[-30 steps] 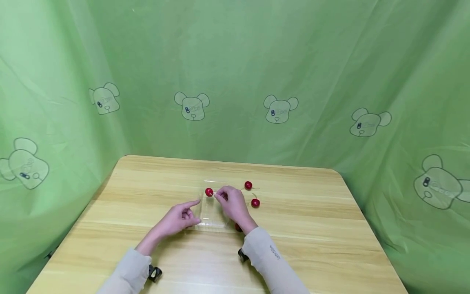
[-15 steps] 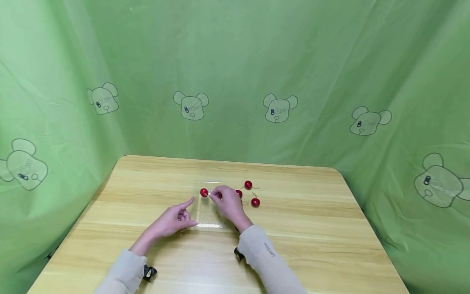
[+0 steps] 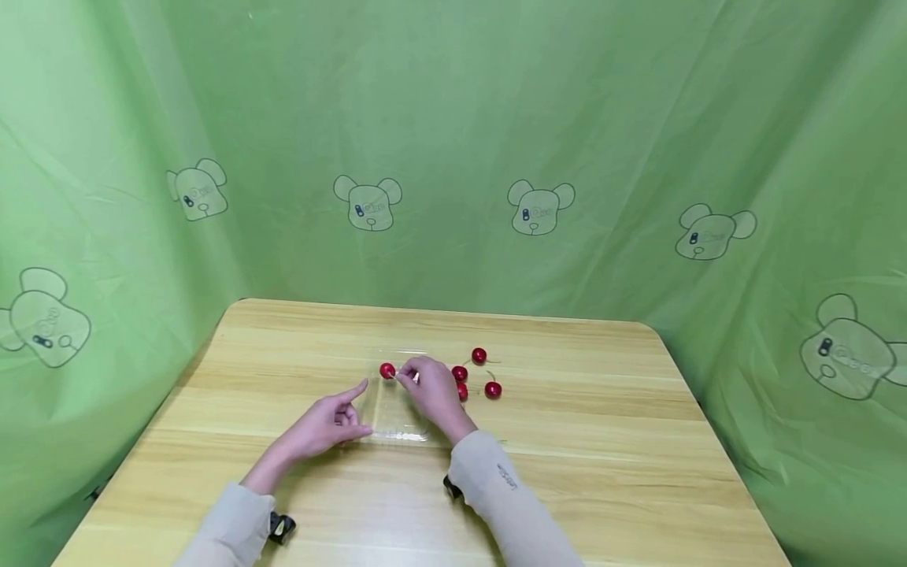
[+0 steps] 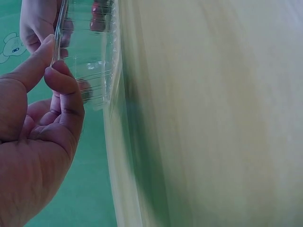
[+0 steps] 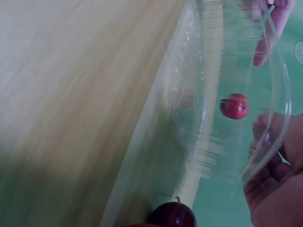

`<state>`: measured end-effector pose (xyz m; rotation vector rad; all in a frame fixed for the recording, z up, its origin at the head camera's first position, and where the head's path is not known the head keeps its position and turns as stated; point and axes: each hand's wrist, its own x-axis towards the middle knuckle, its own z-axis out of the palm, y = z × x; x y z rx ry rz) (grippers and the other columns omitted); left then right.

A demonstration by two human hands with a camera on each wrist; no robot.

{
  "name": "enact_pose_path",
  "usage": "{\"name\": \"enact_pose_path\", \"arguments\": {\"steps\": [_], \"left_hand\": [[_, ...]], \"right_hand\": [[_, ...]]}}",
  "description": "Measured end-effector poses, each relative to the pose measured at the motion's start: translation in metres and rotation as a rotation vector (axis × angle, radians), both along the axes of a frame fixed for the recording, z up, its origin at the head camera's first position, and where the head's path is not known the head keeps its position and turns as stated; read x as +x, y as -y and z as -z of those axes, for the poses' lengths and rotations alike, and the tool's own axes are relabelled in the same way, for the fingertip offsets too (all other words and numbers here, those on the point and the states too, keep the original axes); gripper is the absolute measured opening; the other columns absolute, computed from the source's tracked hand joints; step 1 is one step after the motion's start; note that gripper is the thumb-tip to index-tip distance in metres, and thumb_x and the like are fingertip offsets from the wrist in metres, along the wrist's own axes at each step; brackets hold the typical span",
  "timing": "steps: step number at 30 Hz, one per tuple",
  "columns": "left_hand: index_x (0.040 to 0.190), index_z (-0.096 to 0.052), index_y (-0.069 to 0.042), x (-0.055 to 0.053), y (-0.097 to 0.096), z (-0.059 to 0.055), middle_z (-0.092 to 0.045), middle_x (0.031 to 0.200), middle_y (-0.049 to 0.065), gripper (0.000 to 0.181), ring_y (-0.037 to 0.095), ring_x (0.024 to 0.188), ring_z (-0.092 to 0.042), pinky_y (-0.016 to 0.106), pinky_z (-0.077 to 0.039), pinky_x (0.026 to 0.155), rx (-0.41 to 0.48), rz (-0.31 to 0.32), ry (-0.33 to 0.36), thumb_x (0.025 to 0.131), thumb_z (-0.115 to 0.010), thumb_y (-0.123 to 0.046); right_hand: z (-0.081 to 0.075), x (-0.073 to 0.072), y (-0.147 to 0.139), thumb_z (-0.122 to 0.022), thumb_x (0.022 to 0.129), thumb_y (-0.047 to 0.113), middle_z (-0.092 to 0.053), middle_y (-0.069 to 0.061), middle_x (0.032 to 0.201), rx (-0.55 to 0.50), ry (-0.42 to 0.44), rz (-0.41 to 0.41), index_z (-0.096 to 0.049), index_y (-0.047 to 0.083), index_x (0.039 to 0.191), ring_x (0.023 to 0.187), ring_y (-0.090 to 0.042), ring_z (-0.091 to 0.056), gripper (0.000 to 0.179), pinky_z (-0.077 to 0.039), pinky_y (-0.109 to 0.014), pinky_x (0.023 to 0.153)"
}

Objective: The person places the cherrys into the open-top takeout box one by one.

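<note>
My right hand (image 3: 434, 398) pinches the stem of a red cherry (image 3: 386, 370), holding it over the left part of a clear plastic box (image 3: 400, 435). Through the box's wall this cherry (image 5: 234, 106) shows in the right wrist view, its stem running to the fingertips. At the box's left side, my left hand (image 3: 319, 427) has thumb and index finger apart; in the left wrist view that hand (image 4: 42, 123) grips the rim. Right of the box lie more cherries: one at the back (image 3: 479, 356), a right one (image 3: 493, 390), and two partly behind my right hand.
A wooden table (image 3: 602, 472) bears everything, with green curtains (image 3: 453, 118) behind and at both sides. A thin stem (image 3: 503, 441) shows beside my right sleeve; its cherry is hidden. Each wrist wears a black camera (image 3: 282, 528).
Both hands, the box and the held cherry have shifted left. Cherries that my right hand covered now show beside it. The other cherries lie where they were.
</note>
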<state>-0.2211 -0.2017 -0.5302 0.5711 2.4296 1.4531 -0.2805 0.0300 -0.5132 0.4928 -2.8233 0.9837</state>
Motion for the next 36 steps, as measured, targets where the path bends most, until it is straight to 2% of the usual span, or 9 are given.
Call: {"name": "enact_pose_path", "arguments": {"steps": [4,11,16,26,36], "left_hand": [[0.16,-0.026,0.004,0.0,0.0,0.0,-0.066,0.084,0.004,0.091,0.017,0.068,-0.062,0.027,-0.056,0.06,0.003,-0.001,0.008,0.091,-0.08,-0.018],[0.16,-0.026,0.004,-0.001,0.0,0.0,-0.066,0.084,0.004,0.091,0.013,0.067,-0.061,0.026,-0.056,0.06,-0.003,-0.004,0.006,0.091,-0.08,-0.019],[0.16,-0.027,0.003,-0.001,0.0,0.001,-0.065,0.083,0.004,0.09,0.012,0.067,-0.06,0.026,-0.056,0.06,-0.009,-0.01,0.001,0.09,-0.08,-0.019],[0.16,-0.028,0.002,0.001,-0.001,-0.001,-0.065,0.083,0.006,0.091,0.015,0.068,-0.061,0.027,-0.056,0.06,-0.002,-0.02,0.014,0.089,-0.081,-0.02],[0.16,-0.028,0.003,0.002,-0.002,-0.003,-0.065,0.082,0.007,0.091,0.014,0.066,-0.059,0.027,-0.055,0.059,-0.001,-0.017,0.01,0.089,-0.081,-0.02]], "right_hand": [[0.0,-0.001,0.003,-0.075,0.096,0.024,-0.074,0.004,0.092,0.038,-0.034,-0.006,-0.076,0.016,0.094,0.08,-0.01,-0.063,0.008,-0.055,-0.028,0.078],[0.002,-0.003,0.007,-0.075,0.096,0.025,-0.074,0.004,0.092,0.085,-0.043,0.0,-0.076,0.017,0.093,0.082,-0.012,-0.064,0.009,-0.055,-0.029,0.078],[0.003,-0.004,0.009,-0.075,0.096,0.026,-0.074,0.004,0.092,0.112,-0.06,0.007,-0.076,0.017,0.092,0.082,-0.013,-0.064,0.01,-0.055,-0.03,0.076],[0.002,-0.005,0.013,-0.076,0.096,0.029,-0.074,0.004,0.091,0.185,-0.031,0.027,-0.077,0.019,0.094,0.076,-0.011,-0.062,0.01,-0.053,-0.028,0.07],[0.008,-0.007,0.015,-0.076,0.095,0.03,-0.07,0.005,0.088,0.258,-0.058,0.026,-0.076,0.02,0.091,0.076,-0.01,-0.061,0.011,-0.054,-0.028,0.068]]}}
